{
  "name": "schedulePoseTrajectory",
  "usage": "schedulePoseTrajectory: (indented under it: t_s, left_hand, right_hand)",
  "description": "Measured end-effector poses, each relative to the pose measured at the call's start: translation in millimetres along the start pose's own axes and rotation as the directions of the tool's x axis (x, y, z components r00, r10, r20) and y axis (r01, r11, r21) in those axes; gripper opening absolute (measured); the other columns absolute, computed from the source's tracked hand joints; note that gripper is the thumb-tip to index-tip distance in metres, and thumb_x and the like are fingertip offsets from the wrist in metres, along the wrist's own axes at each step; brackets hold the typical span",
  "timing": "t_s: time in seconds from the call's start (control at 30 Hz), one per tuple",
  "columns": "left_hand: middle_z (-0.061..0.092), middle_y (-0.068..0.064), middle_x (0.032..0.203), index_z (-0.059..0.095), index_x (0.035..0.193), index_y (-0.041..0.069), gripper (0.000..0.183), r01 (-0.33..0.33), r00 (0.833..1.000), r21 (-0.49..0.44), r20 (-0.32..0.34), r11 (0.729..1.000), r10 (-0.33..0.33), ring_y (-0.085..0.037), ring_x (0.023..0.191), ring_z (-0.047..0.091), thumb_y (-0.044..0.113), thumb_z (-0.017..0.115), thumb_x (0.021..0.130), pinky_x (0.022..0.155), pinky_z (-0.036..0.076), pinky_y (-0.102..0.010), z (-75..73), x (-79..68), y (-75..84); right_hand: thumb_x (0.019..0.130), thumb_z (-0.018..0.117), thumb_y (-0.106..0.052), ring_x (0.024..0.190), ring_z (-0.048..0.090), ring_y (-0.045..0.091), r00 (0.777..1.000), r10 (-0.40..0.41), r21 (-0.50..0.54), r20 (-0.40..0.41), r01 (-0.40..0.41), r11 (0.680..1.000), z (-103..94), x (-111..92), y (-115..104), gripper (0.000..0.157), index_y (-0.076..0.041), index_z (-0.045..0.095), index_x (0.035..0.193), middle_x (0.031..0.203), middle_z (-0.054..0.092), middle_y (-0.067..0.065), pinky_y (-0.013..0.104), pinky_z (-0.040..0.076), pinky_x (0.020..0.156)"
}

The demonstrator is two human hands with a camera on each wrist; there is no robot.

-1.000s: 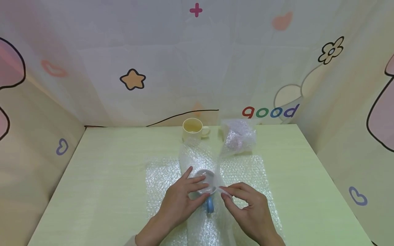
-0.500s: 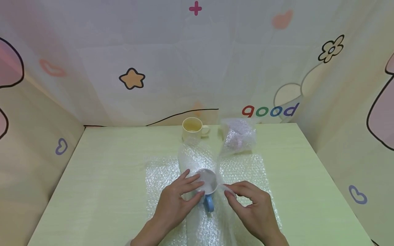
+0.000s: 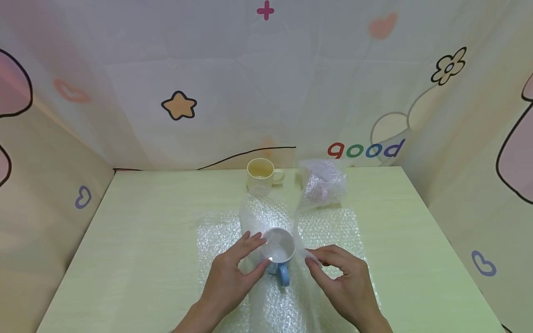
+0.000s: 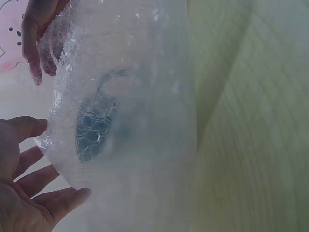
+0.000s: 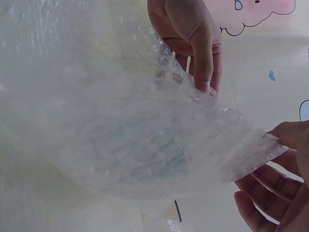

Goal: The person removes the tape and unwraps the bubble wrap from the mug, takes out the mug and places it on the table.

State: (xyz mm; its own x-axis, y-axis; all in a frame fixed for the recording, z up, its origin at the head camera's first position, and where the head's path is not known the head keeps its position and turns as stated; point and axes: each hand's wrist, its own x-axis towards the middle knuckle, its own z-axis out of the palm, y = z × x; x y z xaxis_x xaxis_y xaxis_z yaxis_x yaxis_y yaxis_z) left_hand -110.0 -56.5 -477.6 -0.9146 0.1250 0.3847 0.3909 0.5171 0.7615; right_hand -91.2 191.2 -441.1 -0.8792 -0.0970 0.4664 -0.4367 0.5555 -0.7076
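A light blue mug (image 3: pixel 278 253) with a white inside stands upright, its handle toward me. Bubble wrap (image 3: pixel 266 212) comes up around its sides. My left hand (image 3: pixel 226 277) is at the mug's left rim, thumb and fingers spread apart; in the left wrist view its fingertips touch the wrap's edge. On the other side, my right hand (image 3: pixel 345 282) pinches the edge of the wrap between thumb and fingers, a little apart from the mug. Through the cloudy bubble wrap (image 5: pixel 145 140) in the right wrist view, the blue mug shows only dimly.
Behind the wrap stands a yellow mug (image 3: pixel 260 175) with its handle to the right. A pinkish bundle (image 3: pixel 324 182) in bubble wrap sits beside it. More flat bubble wrap (image 3: pixel 333 229) lies on the pale green table (image 3: pixel 145 240). Printed cloth (image 3: pixel 266 78) encloses the back and sides.
My left hand's fingers have drawn back left from over the mug's opening, leaving its inside in view. The right hand has shifted slightly right, still pinching the bubble wrap.
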Motion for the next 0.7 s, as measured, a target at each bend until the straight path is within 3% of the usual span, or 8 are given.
schedulePoseTrajectory:
  t_s: [0.2, 0.33, 0.5, 0.7]
  left_hand:
    - [0.064, 0.006, 0.145, 0.071, 0.132, 0.022, 0.051, 0.007, 1.0, 0.005, -0.011, 1.0, -0.007, -0.02, 0.139, 0.058, 0.023, 0.088, 0.084, 0.107, 0.054, -0.047, -5.1, -3.3, -4.1]
    - [0.06, 0.01, 0.148, 0.068, 0.135, 0.026, 0.054, 0.042, 0.999, -0.006, -0.008, 0.999, -0.042, -0.016, 0.14, 0.056, 0.021, 0.087, 0.085, 0.104, 0.056, -0.043, -8.3, -6.0, -6.9]
    - [0.058, 0.009, 0.151, 0.067, 0.138, 0.025, 0.057, 0.09, 0.996, -0.013, 0.001, 0.996, -0.09, -0.018, 0.137, 0.059, 0.019, 0.087, 0.085, 0.095, 0.061, -0.04, -11.4, -9.4, -8.3]
    - [0.057, 0.008, 0.153, 0.064, 0.141, 0.026, 0.06, 0.152, 0.988, -0.013, 0.02, 0.988, -0.152, -0.02, 0.138, 0.059, 0.018, 0.086, 0.086, 0.093, 0.062, -0.039, -14.6, -9.5, -8.3]
  right_hand:
    - [0.086, 0.083, -0.007, 0.08, 0.067, 0.002, 1.0, -0.002, -0.009, -0.001, 0.002, 1.0, 0.4, 0, 1, 0.02, -0.023, 0.083, 0.097, 0.09, 0.076, -0.015, 0.017, 0.056, 0.073]
    - [0.087, 0.083, -0.007, 0.079, 0.066, 0.001, 1.0, -0.001, -0.015, -0.001, 0.001, 1.0, 0.7, 0, 1, 0.02, -0.024, 0.083, 0.097, 0.09, 0.076, -0.015, 0.017, 0.055, 0.073]
    - [0.087, 0.083, -0.007, 0.081, 0.067, 0.001, 1.0, -0.003, -0.002, 0.0, 0.003, 1.0, 0.2, 1, 2, 0.02, -0.024, 0.083, 0.096, 0.089, 0.076, -0.015, 0.017, 0.056, 0.073]
    - [0.087, 0.082, -0.007, 0.081, 0.068, 0.001, 1.0, -0.004, 0.008, -0.008, 0.004, 1.0, -1.7, 2, 3, 0.02, -0.025, 0.081, 0.095, 0.088, 0.076, -0.014, 0.016, 0.056, 0.073]
